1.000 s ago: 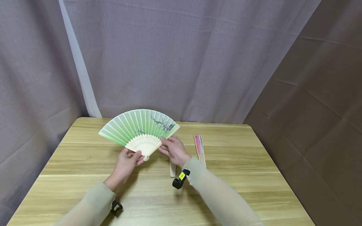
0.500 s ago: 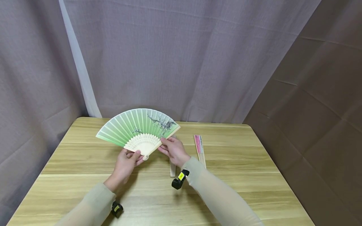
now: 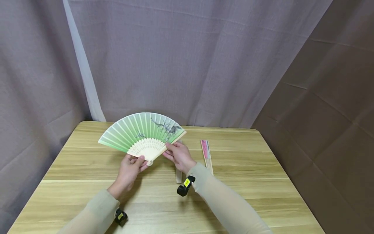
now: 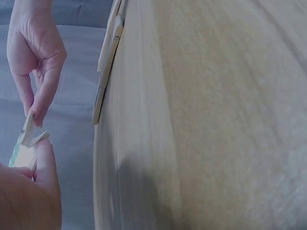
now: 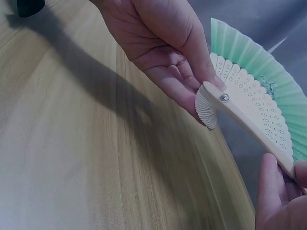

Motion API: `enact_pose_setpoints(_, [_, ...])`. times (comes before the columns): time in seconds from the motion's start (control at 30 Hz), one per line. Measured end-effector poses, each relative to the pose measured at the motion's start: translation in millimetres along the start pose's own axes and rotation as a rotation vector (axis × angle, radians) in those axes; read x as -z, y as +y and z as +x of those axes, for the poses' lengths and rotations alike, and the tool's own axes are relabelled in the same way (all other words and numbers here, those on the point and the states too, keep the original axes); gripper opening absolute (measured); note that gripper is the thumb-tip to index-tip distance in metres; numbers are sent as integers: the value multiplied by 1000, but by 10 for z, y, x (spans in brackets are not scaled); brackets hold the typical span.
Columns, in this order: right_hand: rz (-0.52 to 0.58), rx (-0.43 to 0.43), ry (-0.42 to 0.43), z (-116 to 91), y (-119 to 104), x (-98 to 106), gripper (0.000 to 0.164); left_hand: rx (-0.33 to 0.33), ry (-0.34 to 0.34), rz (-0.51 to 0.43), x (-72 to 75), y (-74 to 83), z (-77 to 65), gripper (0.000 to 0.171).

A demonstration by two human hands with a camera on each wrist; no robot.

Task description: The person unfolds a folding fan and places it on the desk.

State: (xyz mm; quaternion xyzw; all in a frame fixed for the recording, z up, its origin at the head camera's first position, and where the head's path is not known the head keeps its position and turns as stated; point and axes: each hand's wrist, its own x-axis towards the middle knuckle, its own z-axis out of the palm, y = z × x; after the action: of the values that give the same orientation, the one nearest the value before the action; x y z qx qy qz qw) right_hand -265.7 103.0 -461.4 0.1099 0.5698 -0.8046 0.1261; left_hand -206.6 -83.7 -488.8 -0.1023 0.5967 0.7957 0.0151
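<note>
A green folding fan [image 3: 137, 130] with a dark branch print is spread wide above the table. Near its riveted pivot, my left hand [image 3: 129, 170] pinches the pale pierced ribs between thumb and fingers. My right hand [image 3: 180, 156] grips the right outer rib partway up. In the right wrist view the rivet and the fanned rib ends of the folding fan [image 5: 261, 108] show close to the left hand [image 5: 163, 48]. The left wrist view shows both hands on it, with most of the leaf out of frame.
Beneath my right hand lies a closed pale fan [image 3: 178, 175], partly hidden. Right of it rests another closed fan [image 3: 206, 152] with a pink and grey leaf. The wooden table [image 3: 248, 182] is bordered by grey curtains [image 3: 175, 65] behind and at the sides.
The green fan has spread slightly wider, its left edge moving a little to the left. Both hands keep their hold and stay nearly in place.
</note>
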Motion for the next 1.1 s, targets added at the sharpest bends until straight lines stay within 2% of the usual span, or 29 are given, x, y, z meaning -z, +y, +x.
enact_pose_setpoints(0.37, [32,5,-1,-19,17,5,24,12,11,-58,26,10,8,37])
enact_pose_setpoints(0.67, [69,-19,14,-47,26,-8,23,1,18,-164,26,50,-20,41])
enact_pose_setpoints(0.97, [100,-45,-13,-88,94,-69,22,-19,74,-252,65,64,-45,44])
enact_pose_setpoints(1.1, [120,-63,-27,-85,123,-103,22,-33,90,-259,88,68,-54,44])
